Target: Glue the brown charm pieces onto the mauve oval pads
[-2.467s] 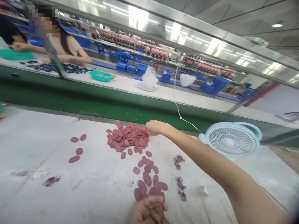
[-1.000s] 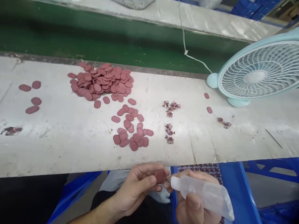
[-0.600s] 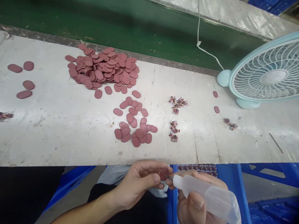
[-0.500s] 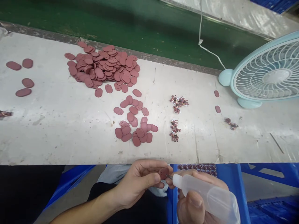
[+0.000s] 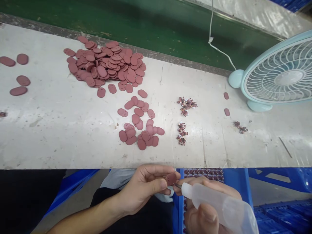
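Between thumb and fingers, my left hand (image 5: 146,187) holds a reddish-brown oval disc (image 5: 171,179) just below the table's front edge. My right hand (image 5: 207,208) grips a translucent squeeze bottle (image 5: 219,204), tilted, its dark thin nozzle (image 5: 178,186) pointing left at the disc's lower right edge. Whether the tip touches the disc is too small to tell. Beyond my hands, loose discs (image 5: 138,112) lie scattered on the white table (image 5: 80,139), with a large heap of them (image 5: 114,65) at the back.
Small dark figures (image 5: 182,130) lie in clusters right of the discs. A pale blue fan (image 5: 289,78) stands at the right, its white cable (image 5: 220,50) running backward. Under the table edge, a blue crate (image 5: 235,182) holds rows of small dark pieces (image 5: 207,174).
The camera view has shifted slightly. The bottle has moved a little to the right and down, its tip slightly lower against the disc. Both hands keep their grips.
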A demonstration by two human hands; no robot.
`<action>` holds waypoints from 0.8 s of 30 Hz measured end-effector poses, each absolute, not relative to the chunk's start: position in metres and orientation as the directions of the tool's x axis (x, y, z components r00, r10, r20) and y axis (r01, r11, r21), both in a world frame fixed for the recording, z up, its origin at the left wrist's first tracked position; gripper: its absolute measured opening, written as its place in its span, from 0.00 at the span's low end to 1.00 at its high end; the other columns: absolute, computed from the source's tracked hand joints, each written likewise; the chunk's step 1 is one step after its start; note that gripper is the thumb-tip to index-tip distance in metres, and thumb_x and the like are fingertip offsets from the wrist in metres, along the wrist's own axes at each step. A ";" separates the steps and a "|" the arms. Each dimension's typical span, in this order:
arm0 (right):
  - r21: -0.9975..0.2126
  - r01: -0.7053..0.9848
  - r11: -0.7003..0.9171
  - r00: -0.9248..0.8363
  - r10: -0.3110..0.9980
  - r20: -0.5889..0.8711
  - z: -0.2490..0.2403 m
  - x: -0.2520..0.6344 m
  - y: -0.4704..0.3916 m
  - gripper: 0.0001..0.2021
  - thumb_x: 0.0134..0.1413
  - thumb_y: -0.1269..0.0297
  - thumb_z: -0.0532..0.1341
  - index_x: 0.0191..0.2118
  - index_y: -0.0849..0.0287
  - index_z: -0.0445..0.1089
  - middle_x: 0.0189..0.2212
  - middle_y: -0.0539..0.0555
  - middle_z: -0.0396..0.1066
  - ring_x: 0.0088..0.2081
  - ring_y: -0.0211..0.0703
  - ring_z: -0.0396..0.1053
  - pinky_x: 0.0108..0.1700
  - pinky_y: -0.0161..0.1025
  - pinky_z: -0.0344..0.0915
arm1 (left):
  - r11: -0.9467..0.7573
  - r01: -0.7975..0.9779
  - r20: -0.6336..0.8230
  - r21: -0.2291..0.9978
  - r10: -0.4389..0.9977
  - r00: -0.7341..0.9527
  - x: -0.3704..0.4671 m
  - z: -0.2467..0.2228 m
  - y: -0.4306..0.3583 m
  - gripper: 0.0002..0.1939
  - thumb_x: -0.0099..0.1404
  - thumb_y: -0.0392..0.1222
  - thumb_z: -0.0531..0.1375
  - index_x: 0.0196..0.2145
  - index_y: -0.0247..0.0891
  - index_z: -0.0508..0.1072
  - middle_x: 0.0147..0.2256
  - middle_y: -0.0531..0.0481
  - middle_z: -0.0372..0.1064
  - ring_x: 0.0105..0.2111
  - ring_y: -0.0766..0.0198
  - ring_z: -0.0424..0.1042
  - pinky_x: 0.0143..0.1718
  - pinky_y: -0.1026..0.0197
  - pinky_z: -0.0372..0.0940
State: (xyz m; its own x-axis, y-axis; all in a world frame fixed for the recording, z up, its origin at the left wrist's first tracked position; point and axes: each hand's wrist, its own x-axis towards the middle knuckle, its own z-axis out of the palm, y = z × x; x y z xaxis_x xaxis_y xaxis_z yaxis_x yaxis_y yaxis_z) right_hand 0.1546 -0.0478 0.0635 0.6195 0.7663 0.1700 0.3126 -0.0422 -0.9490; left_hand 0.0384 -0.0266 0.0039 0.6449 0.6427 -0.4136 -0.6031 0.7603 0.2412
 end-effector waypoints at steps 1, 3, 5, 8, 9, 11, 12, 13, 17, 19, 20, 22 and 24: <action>-0.962 0.272 -0.031 0.609 0.780 0.147 0.064 0.156 -0.048 0.14 0.52 0.41 0.66 0.40 0.39 0.72 0.21 0.48 0.70 0.21 0.53 0.68 0.24 0.55 0.66 | 0.763 -0.601 -0.420 0.239 0.639 0.644 0.038 0.004 -0.027 0.16 0.56 0.44 0.73 0.43 0.40 0.83 0.44 0.43 0.82 0.36 0.61 0.81 0.36 0.67 0.72; -0.978 0.209 -0.020 0.588 0.802 0.109 0.065 0.159 -0.047 0.13 0.53 0.42 0.65 0.40 0.40 0.71 0.19 0.47 0.68 0.19 0.51 0.66 0.22 0.53 0.66 | 0.769 -0.595 -0.426 0.235 0.631 0.648 0.038 0.005 -0.027 0.16 0.56 0.44 0.73 0.43 0.40 0.83 0.44 0.43 0.82 0.36 0.61 0.81 0.36 0.66 0.72; -0.981 0.194 -0.015 0.590 0.801 0.105 0.066 0.161 -0.047 0.13 0.54 0.42 0.65 0.40 0.40 0.71 0.20 0.46 0.69 0.19 0.51 0.67 0.22 0.53 0.66 | 0.770 -0.595 -0.419 0.229 0.630 0.654 0.038 0.005 -0.027 0.16 0.56 0.44 0.73 0.43 0.39 0.83 0.45 0.43 0.82 0.37 0.61 0.81 0.36 0.67 0.72; -0.978 0.208 0.009 0.588 0.798 0.133 0.065 0.163 -0.049 0.13 0.54 0.43 0.65 0.40 0.41 0.71 0.20 0.46 0.69 0.20 0.50 0.68 0.22 0.51 0.66 | 0.765 -0.602 -0.412 0.229 0.637 0.652 0.039 0.005 -0.028 0.16 0.56 0.44 0.73 0.43 0.39 0.83 0.44 0.42 0.82 0.38 0.61 0.81 0.36 0.68 0.72; -0.976 0.219 0.019 0.579 0.802 0.145 0.064 0.162 -0.049 0.13 0.55 0.43 0.65 0.41 0.41 0.71 0.20 0.46 0.68 0.20 0.50 0.67 0.22 0.50 0.66 | 0.765 -0.603 -0.416 0.228 0.636 0.650 0.039 0.005 -0.028 0.17 0.56 0.44 0.73 0.43 0.39 0.83 0.44 0.42 0.82 0.38 0.61 0.81 0.36 0.67 0.72; -0.967 0.253 0.039 0.555 0.813 0.178 0.062 0.160 -0.050 0.13 0.56 0.45 0.65 0.42 0.42 0.70 0.21 0.46 0.69 0.20 0.50 0.67 0.22 0.49 0.67 | 0.768 -0.597 -0.424 0.231 0.632 0.649 0.040 0.005 -0.028 0.17 0.57 0.44 0.73 0.44 0.38 0.83 0.44 0.42 0.82 0.38 0.61 0.80 0.37 0.67 0.73; -0.960 0.274 0.055 0.539 0.818 0.200 0.061 0.159 -0.050 0.13 0.56 0.47 0.65 0.43 0.44 0.70 0.21 0.47 0.69 0.21 0.50 0.68 0.22 0.49 0.68 | 0.770 -0.594 -0.427 0.233 0.630 0.649 0.040 0.004 -0.029 0.16 0.57 0.43 0.73 0.44 0.39 0.83 0.44 0.42 0.82 0.38 0.61 0.80 0.37 0.67 0.73; -0.954 0.290 0.079 0.529 0.817 0.228 0.061 0.159 -0.050 0.13 0.56 0.48 0.65 0.43 0.45 0.70 0.21 0.48 0.70 0.21 0.50 0.68 0.22 0.48 0.68 | 0.772 -0.590 -0.427 0.235 0.628 0.651 0.040 0.004 -0.029 0.16 0.58 0.43 0.72 0.44 0.39 0.83 0.45 0.42 0.82 0.38 0.62 0.80 0.37 0.67 0.73; -0.986 0.120 0.118 0.522 0.837 0.164 0.065 0.176 -0.043 0.12 0.54 0.53 0.65 0.43 0.50 0.72 0.22 0.49 0.74 0.20 0.49 0.71 0.19 0.44 0.70 | 0.767 -0.592 -0.388 0.247 0.638 0.665 0.039 0.004 -0.029 0.14 0.60 0.42 0.71 0.45 0.40 0.82 0.46 0.43 0.81 0.42 0.59 0.80 0.37 0.68 0.73; -0.982 -0.177 0.063 0.456 0.890 -0.025 0.067 0.201 -0.033 0.11 0.55 0.55 0.63 0.42 0.54 0.73 0.22 0.51 0.75 0.20 0.46 0.73 0.18 0.39 0.71 | 0.757 -0.599 -0.362 0.260 0.652 0.666 0.038 0.004 -0.028 0.13 0.61 0.42 0.70 0.45 0.41 0.82 0.47 0.43 0.81 0.45 0.58 0.80 0.37 0.68 0.73; -0.931 -0.365 0.021 0.394 0.909 -0.134 0.067 0.217 -0.025 0.12 0.56 0.57 0.62 0.43 0.57 0.74 0.23 0.53 0.76 0.21 0.44 0.74 0.18 0.36 0.72 | 0.753 -0.601 -0.354 0.269 0.657 0.665 0.038 0.005 -0.027 0.13 0.62 0.42 0.70 0.45 0.41 0.82 0.47 0.43 0.81 0.45 0.58 0.80 0.38 0.68 0.73; -0.625 -0.780 -0.046 0.212 0.919 -0.333 0.062 0.249 -0.009 0.15 0.55 0.58 0.62 0.45 0.63 0.73 0.25 0.53 0.74 0.23 0.40 0.74 0.22 0.30 0.73 | 0.746 -0.600 -0.346 0.289 0.665 0.661 0.037 0.006 -0.026 0.13 0.62 0.42 0.69 0.45 0.41 0.82 0.47 0.44 0.80 0.45 0.58 0.80 0.38 0.68 0.73; -0.049 -0.997 -0.065 -0.039 0.906 -0.422 0.051 0.277 0.009 0.16 0.55 0.62 0.63 0.48 0.62 0.71 0.25 0.48 0.71 0.25 0.37 0.74 0.23 0.26 0.72 | 0.743 -0.597 -0.343 0.304 0.670 0.659 0.035 0.007 -0.026 0.13 0.62 0.42 0.69 0.45 0.41 0.82 0.47 0.43 0.80 0.45 0.58 0.80 0.38 0.69 0.73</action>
State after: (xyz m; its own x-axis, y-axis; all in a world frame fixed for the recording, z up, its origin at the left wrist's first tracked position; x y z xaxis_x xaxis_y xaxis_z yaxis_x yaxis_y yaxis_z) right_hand 0.2768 0.0089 0.0511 -0.0386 0.9058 -0.4220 -0.9967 -0.0651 -0.0485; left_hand 0.0354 -0.0261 0.0068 0.6587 0.6698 -0.3429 -0.5969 0.7426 0.3038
